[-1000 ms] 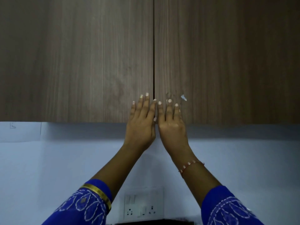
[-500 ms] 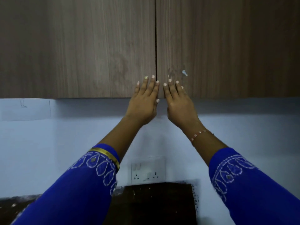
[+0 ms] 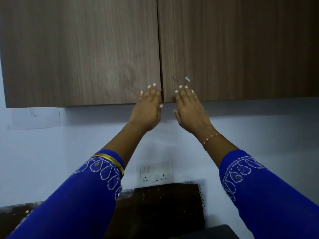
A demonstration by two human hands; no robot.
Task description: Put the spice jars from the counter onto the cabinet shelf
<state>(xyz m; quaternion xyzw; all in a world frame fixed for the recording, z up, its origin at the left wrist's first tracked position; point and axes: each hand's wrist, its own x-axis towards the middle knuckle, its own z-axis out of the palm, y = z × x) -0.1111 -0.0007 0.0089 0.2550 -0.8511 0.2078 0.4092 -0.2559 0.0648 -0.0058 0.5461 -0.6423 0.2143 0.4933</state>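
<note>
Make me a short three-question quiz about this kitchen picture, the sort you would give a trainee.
1. True or false: the two wood-grain cabinet doors are shut.
2. Which wrist wears the thin beaded bracelet? A) left B) right C) neither
3. Fill in: the white switch-and-socket plate sits on the wall ____ the cabinet.

Key
1. True. Only a thin seam shows between the doors, and no shelf or jars are in view.
2. B. The bracelet is by the right hand; the left hand has none, only a gold band at its blue sleeve cuff. Both hands have straight fingers at the doors' lower edge, holding nothing.
3. Below.
</note>
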